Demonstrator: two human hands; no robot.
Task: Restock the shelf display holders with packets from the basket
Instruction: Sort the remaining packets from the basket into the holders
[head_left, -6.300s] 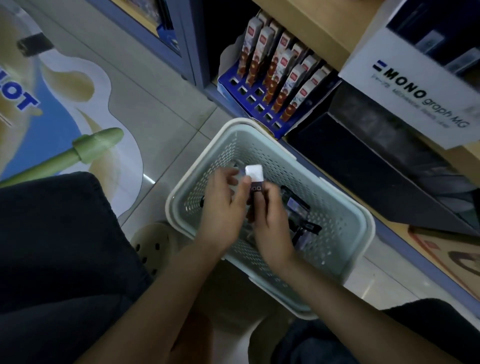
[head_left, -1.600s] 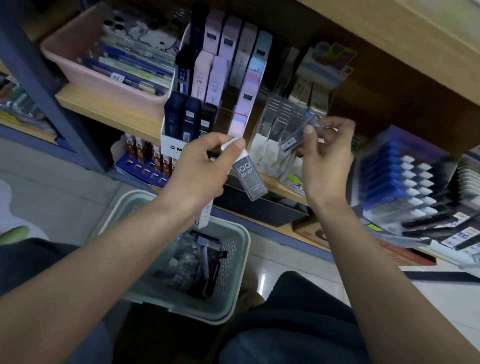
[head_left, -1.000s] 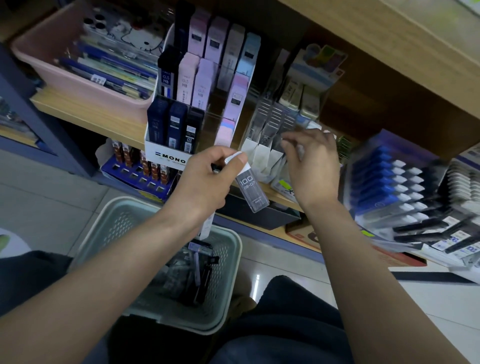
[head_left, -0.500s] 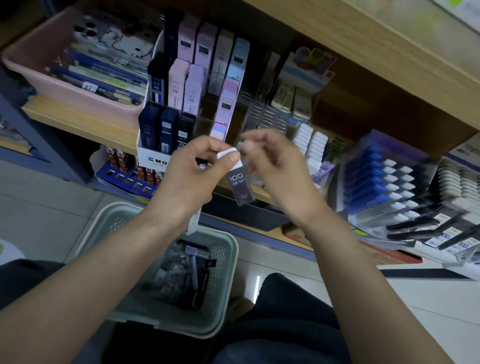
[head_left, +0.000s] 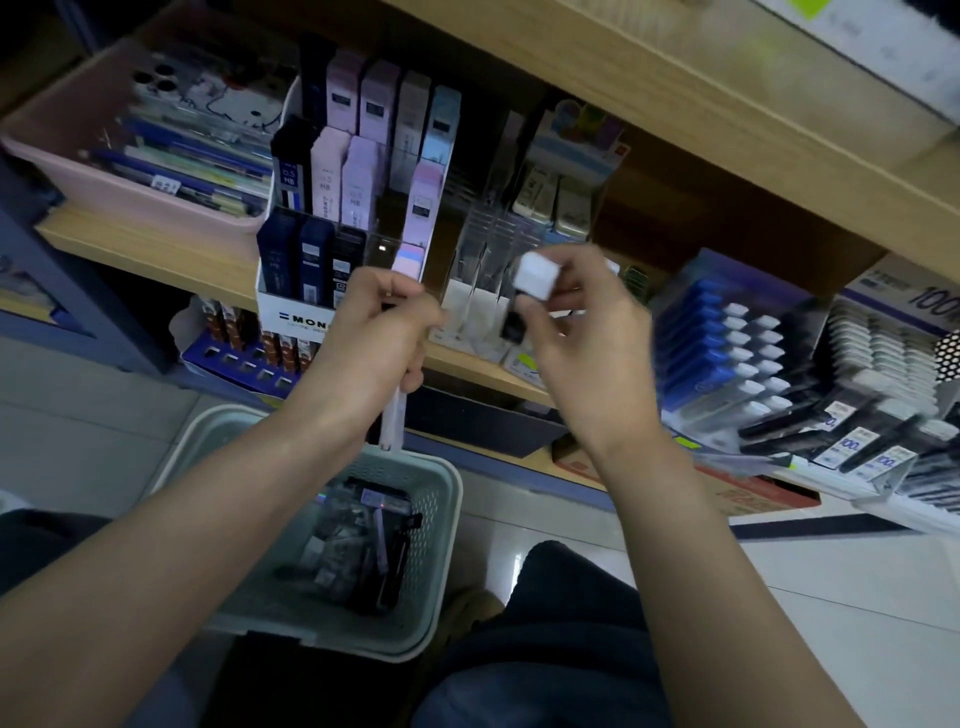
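Wooden shelving (head_left: 156, 254) fills the background, carrying one white tiered cardboard display holder (head_left: 291, 319) of slim rectangular boxes and, right of it, one clear plastic holder (head_left: 483, 244). Below the white holder, one pale green perforated plastic basket (head_left: 441, 519) sits on the tiled floor, holding a heap of dark packets (head_left: 353, 551). Left hand (head_left: 374, 332) grips a thin white packet (head_left: 392, 421) hanging downward. Right hand (head_left: 582, 338), just right, pinches one white-capped dark packet (head_left: 530, 286) before the clear holder.
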